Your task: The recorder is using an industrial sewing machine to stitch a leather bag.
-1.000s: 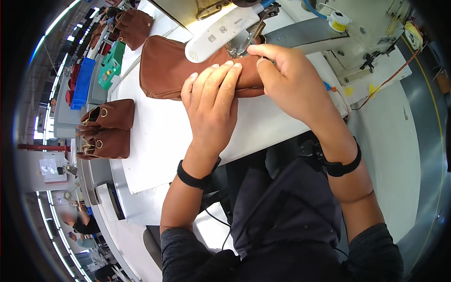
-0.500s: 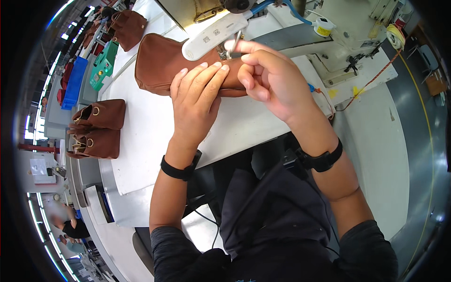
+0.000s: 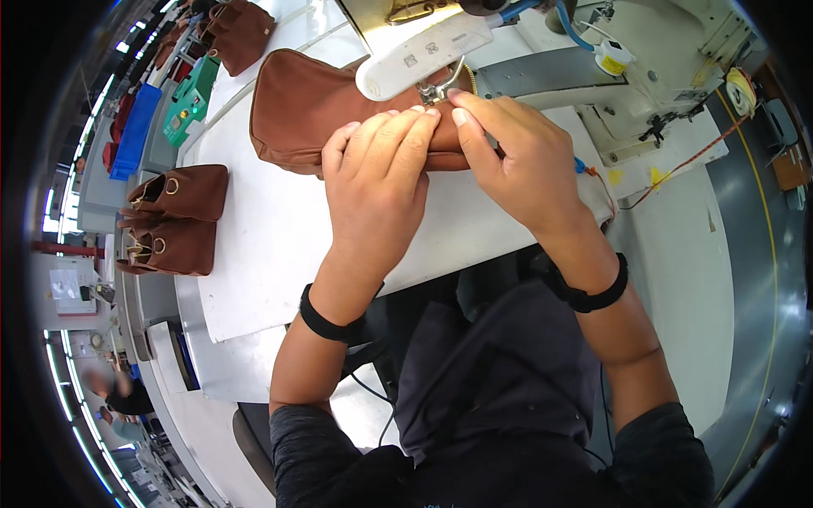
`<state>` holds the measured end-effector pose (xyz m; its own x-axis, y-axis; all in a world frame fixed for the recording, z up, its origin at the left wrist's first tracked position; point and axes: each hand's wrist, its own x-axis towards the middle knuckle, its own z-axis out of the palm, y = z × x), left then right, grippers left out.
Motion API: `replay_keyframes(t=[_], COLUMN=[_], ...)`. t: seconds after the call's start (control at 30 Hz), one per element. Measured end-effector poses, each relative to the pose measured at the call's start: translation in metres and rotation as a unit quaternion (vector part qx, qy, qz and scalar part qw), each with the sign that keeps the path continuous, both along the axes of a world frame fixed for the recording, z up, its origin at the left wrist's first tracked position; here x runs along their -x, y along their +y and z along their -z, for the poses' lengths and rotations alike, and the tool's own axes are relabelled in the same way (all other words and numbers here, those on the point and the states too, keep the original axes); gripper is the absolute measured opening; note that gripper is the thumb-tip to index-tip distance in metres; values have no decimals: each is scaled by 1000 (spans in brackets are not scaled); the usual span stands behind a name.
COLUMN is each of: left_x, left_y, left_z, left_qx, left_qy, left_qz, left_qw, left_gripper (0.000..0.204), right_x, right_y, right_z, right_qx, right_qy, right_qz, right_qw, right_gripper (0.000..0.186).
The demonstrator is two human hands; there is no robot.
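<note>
A brown leather bag (image 3: 326,102) lies on its side beneath the sewing machine's white lamp arm (image 3: 423,57). My left hand (image 3: 377,190) rests over its near edge, fingers close together and bent across the leather. The left thumb is mostly hidden at the front edge. My right hand (image 3: 529,152) grips the bag beside the metal presser foot (image 3: 439,87), its thumb and forefinger close together at the leather. The other right fingers are folded underneath, partly out of sight. A gold-coloured zip edge shows just behind the presser foot.
Two brown handbags (image 3: 182,216) stand at the left on the white table (image 3: 262,254); another handbag (image 3: 239,35) is farther back. A green box (image 3: 188,102) and a blue bin (image 3: 135,131) sit beyond. The machine body (image 3: 635,118) rises at the right, near an orange cord (image 3: 677,179).
My right hand has come down from above the bag, and its thumb and forefinger now meet the leather by the presser foot. My left hand stays on the bag. The view has shifted slightly.
</note>
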<state>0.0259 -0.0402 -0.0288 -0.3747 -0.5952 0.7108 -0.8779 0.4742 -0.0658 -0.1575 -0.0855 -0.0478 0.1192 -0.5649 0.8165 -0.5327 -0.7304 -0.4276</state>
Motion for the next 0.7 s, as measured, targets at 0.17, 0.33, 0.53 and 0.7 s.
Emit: replay_keyframes(t=[0.17, 0.33, 0.53, 0.7], left_x=[2, 2, 4, 12], left_y=[-1, 0, 2, 2], left_z=[0, 0, -1, 7], left_qx=[-8, -28, -29, 16], left_qy=[-2, 4, 6, -11], left_qz=[-12, -20, -18, -64], left_qw=[1000, 999, 999, 998], left_gripper=[58, 50, 50, 55], right_x=[1, 2, 22, 136], right_y=[-1, -2, 8, 2], right_z=[1, -3, -5, -66], right_qx=[-20, -10, -64, 66], right_qy=[29, 7, -12, -90], right_qz=[-3, -2, -33, 5], right_qw=[999, 1000, 997, 994], right_gripper=[18, 19, 23, 19])
